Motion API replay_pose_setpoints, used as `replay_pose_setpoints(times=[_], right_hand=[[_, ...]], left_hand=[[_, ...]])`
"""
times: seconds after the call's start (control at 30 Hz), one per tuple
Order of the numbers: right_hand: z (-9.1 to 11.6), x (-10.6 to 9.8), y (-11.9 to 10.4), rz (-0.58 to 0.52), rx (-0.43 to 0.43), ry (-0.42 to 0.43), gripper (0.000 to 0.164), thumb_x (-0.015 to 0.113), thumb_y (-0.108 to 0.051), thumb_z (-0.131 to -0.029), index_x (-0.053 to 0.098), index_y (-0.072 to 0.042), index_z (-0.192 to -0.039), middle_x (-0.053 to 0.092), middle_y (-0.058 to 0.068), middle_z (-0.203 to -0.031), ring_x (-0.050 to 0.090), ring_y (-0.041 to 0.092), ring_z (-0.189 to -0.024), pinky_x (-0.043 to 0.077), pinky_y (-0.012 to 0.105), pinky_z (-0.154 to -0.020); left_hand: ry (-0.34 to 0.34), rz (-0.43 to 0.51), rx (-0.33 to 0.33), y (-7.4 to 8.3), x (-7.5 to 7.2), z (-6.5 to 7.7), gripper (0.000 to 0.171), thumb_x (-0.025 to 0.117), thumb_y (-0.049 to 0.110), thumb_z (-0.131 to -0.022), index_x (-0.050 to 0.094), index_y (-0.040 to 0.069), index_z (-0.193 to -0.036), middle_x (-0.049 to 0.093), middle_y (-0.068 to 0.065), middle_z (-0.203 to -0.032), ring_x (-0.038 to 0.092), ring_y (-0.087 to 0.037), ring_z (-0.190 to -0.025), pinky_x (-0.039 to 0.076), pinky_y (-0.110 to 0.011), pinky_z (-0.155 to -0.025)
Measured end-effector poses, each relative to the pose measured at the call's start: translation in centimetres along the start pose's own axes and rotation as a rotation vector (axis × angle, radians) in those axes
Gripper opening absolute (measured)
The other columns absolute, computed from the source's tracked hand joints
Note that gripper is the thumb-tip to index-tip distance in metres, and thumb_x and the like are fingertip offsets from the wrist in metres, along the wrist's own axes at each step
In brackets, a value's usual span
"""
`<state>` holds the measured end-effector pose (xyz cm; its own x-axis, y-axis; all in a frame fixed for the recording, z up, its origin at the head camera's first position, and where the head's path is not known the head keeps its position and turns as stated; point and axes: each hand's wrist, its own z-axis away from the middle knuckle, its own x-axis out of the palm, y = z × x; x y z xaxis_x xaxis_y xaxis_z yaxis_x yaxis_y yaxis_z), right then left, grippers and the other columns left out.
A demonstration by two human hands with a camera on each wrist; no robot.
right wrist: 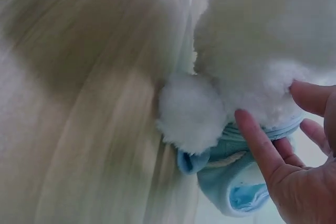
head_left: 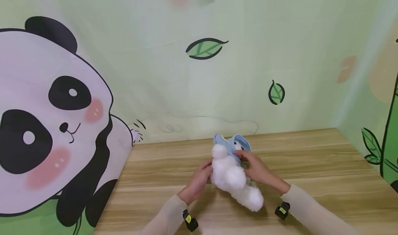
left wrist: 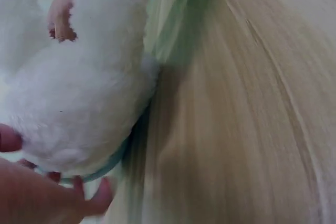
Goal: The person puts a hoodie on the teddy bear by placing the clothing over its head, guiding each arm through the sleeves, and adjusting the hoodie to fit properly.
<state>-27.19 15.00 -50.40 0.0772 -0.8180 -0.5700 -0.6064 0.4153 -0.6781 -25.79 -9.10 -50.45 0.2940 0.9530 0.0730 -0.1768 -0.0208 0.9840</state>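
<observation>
A fluffy white plush toy [head_left: 228, 172] with a blue cloth garment [head_left: 228, 145] lies on the wooden table, its blue end pointing away from me. My left hand [head_left: 199, 181] is at the toy's left side; the left wrist view has its fingers slightly blurred and spread around the white fur [left wrist: 79, 108]. On the other side, my right hand [head_left: 258, 167] reaches to where fur meets blue cloth. In the right wrist view its index finger [right wrist: 257, 137] is extended and its thumb stands apart, both tips at the fur. A round fluffy part [right wrist: 190, 114] sticks out beside the cloth.
The wood-grain table [head_left: 311, 166] reaches back to a pale green backdrop [head_left: 149, 72] printed with leaves. A large printed panda [head_left: 77, 124] covers the left side. Small black devices [head_left: 282, 210] are strapped at both wrists.
</observation>
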Motion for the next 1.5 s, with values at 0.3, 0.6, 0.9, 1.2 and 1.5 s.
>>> replay_pose_setpoints(times=[0.3, 0.6, 0.9, 1.2, 1.5], right_hand=[[-0.1, -1.2, -0.6, -0.101, 0.049, -0.036, 0.054, 0.066, 0.013, -0.08, 0.051, 0.005, -0.131, 0.058, 0.026, -0.116, 0.061, 0.04, -0.101, 0.055, 0.046, -0.082], [-0.8, -2.8, -1.7, -0.562, 0.307, -0.183, 0.05, 0.056, -0.017, -0.1, 0.037, 0.004, -0.142, 0.054, 0.028, -0.127, 0.066, 0.02, -0.106, 0.056, 0.053, -0.084], [-0.1, -2.8, -0.1, -0.472, 0.37, -0.182, 0.039, 0.061, -0.02, -0.097, 0.052, 0.006, -0.125, 0.062, 0.013, -0.111, 0.066, 0.013, -0.095, 0.056, 0.056, -0.083], [1.3, -5.1, 1.5, -0.02, 0.319, -0.199, 0.028, 0.067, -0.018, -0.091, 0.066, -0.004, -0.115, 0.068, 0.013, -0.108, 0.059, 0.011, -0.088, 0.052, 0.027, -0.071], [2.1, -6.7, 2.2, 0.133, 0.282, -0.326, 0.031, 0.066, -0.023, -0.09, 0.067, -0.005, -0.116, 0.069, 0.01, -0.11, 0.063, 0.02, -0.097, 0.051, 0.031, -0.079]], left_hand=[[-0.018, 0.08, 0.003, 0.0, 1.0, 0.1, 0.051, 0.046, 0.032, -0.101, 0.035, 0.02, -0.149, 0.035, -0.01, -0.153, 0.049, -0.021, -0.117, 0.046, -0.032, -0.083], [0.18, -0.372, 0.295, 2.5, 1.9, 0.8, 0.045, 0.064, 0.038, -0.094, 0.055, 0.022, -0.135, 0.048, -0.008, -0.142, 0.05, -0.028, -0.127, 0.045, -0.047, -0.101], [0.129, -0.709, 0.464, 3.7, 2.9, 1.4, 0.044, 0.064, 0.027, -0.092, 0.056, 0.012, -0.132, 0.051, -0.014, -0.139, 0.047, -0.033, -0.131, 0.04, -0.051, -0.105], [0.03, -0.701, 0.425, 2.3, 1.6, 1.3, 0.039, 0.059, 0.023, -0.096, 0.054, 0.014, -0.134, 0.051, -0.009, -0.142, 0.05, -0.03, -0.13, 0.045, -0.048, -0.1], [0.065, -0.64, 0.419, 2.5, 0.7, 0.2, 0.037, 0.057, 0.016, -0.097, 0.055, 0.003, -0.131, 0.056, -0.016, -0.131, 0.054, -0.034, -0.121, 0.047, -0.044, -0.094]])
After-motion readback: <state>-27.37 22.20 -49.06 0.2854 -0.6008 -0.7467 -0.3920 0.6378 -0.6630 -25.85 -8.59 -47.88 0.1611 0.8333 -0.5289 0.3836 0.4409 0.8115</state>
